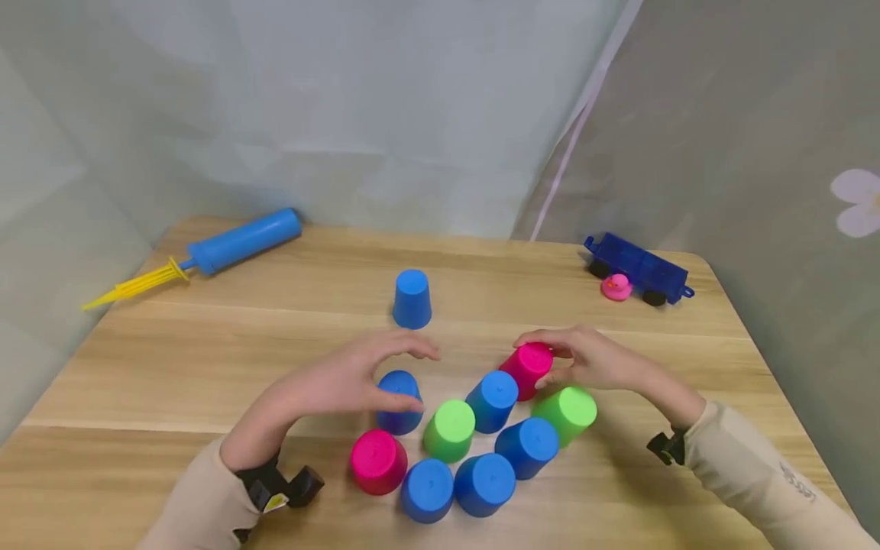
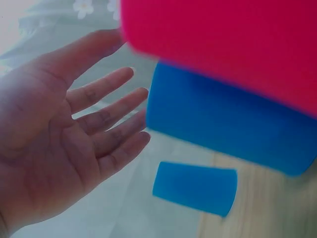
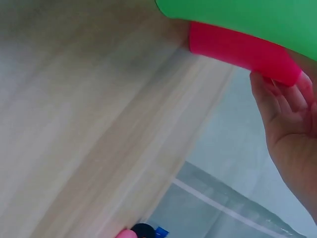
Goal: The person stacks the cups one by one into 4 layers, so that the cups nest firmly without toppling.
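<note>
Several upturned plastic cups stand clustered on a wooden table. My right hand grips a pink cup at the cluster's far right, its fingers curled round the cup; in the right wrist view the fingertips touch this pink cup beside a green cup. My left hand hovers with spread fingers over a blue cup, holding nothing. The left wrist view shows its open palm next to that blue cup. A lone blue cup stands farther back.
Nearer me are a pink cup, two green cups and several blue ones. A blue pump lies at the back left. A blue toy wagon and a pink duck sit at the back right. Curtains close in behind the table.
</note>
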Tool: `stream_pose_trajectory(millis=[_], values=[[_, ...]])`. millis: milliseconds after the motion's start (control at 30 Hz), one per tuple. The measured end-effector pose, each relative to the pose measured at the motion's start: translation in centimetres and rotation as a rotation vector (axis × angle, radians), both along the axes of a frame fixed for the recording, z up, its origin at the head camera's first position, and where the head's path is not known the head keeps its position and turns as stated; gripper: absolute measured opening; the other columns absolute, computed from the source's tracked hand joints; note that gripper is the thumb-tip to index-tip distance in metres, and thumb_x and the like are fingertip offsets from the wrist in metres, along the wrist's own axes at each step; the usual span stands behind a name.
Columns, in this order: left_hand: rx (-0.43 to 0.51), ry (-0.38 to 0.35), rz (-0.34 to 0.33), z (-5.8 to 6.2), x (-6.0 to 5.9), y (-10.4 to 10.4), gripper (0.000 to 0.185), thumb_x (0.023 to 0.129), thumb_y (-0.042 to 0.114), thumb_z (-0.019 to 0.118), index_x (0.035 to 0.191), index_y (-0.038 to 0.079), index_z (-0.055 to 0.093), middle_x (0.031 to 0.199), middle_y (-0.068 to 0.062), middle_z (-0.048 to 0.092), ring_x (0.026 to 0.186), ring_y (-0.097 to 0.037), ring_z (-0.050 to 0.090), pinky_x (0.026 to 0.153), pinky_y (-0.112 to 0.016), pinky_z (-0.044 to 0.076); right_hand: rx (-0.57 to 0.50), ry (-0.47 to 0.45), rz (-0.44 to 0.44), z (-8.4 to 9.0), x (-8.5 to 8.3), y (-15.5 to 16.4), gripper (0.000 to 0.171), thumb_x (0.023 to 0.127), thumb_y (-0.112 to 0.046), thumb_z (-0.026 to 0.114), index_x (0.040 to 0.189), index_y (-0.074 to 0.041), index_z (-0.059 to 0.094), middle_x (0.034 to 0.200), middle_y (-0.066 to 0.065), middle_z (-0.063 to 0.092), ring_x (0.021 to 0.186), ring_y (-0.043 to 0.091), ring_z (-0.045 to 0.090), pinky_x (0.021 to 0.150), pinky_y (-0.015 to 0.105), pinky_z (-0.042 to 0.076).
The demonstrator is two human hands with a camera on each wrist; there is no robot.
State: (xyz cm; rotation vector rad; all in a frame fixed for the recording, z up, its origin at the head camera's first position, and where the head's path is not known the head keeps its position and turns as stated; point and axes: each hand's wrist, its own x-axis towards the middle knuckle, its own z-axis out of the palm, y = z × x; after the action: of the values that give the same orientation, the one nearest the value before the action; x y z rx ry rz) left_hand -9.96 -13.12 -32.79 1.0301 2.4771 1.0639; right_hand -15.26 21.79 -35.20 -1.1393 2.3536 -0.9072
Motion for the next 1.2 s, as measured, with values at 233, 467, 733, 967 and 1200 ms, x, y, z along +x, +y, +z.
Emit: stream_pose_trajectory(millis=[233, 467, 733, 967, 1200], values=[[-0.015, -0.068, -0.009, 0.0, -0.9, -0.9, 0.063, 0.072, 0.028, 0.081, 0.126, 0.010, 0.055, 0.123, -0.005, 0.058, 0.107, -0.023, 0.058, 0.089, -0.041, 0.050, -0.011, 0.006, -0.028, 0.2, 0.0, 0.1, 0.054, 0.081, -0.025, 0.073, 0.127, -0.004, 0.054, 0.118, 0.005, 0.064, 0.104, 0.016, 0.063, 0.086, 0.037, 0.052], [-0.087, -0.127, -0.050, -0.2, -0.9, -1.0, 0.043, 0.074, 0.021, 0.080, 0.112, 0.010, 0.063, 0.109, -0.001, 0.063, 0.101, -0.019, 0.059, 0.085, -0.038, 0.052, 0.003, 0.076, -0.081, 0.4, -0.4, -0.8, 0.055, 0.078, -0.024, 0.076, 0.127, -0.008, 0.055, 0.118, 0.004, 0.064, 0.104, 0.018, 0.063, 0.085, 0.038, 0.052], [-0.150, -0.153, 0.041, -0.1, -0.2, -0.4, 0.035, 0.072, 0.013, 0.079, 0.104, 0.014, 0.064, 0.103, 0.003, 0.063, 0.097, -0.018, 0.058, 0.079, -0.033, 0.053, -0.076, 0.060, -0.195, 1.0, -2.8, -2.8, 0.061, 0.076, -0.020, 0.078, 0.126, -0.005, 0.048, 0.119, 0.009, 0.061, 0.111, 0.026, 0.059, 0.087, 0.041, 0.051], [-0.208, -0.180, 0.167, 0.5, 0.8, 0.7, 0.040, 0.070, 0.011, 0.082, 0.107, 0.012, 0.067, 0.107, -0.002, 0.065, 0.101, -0.024, 0.058, 0.080, -0.039, 0.054, -0.026, 0.111, -0.204, 1.6, -5.5, -4.7, 0.060, 0.073, -0.023, 0.080, 0.122, -0.003, 0.052, 0.115, 0.010, 0.064, 0.106, 0.027, 0.062, 0.085, 0.041, 0.052], [-0.280, -0.194, 0.218, 1.3, 1.1, 0.9, 0.045, 0.068, 0.012, 0.084, 0.110, 0.014, 0.068, 0.111, -0.004, 0.065, 0.108, -0.028, 0.054, 0.079, -0.042, 0.054, 0.000, 0.084, -0.194, 1.2, -7.5, -7.8, 0.061, 0.075, -0.026, 0.079, 0.124, -0.003, 0.051, 0.117, 0.010, 0.062, 0.106, 0.024, 0.062, 0.087, 0.037, 0.052]])
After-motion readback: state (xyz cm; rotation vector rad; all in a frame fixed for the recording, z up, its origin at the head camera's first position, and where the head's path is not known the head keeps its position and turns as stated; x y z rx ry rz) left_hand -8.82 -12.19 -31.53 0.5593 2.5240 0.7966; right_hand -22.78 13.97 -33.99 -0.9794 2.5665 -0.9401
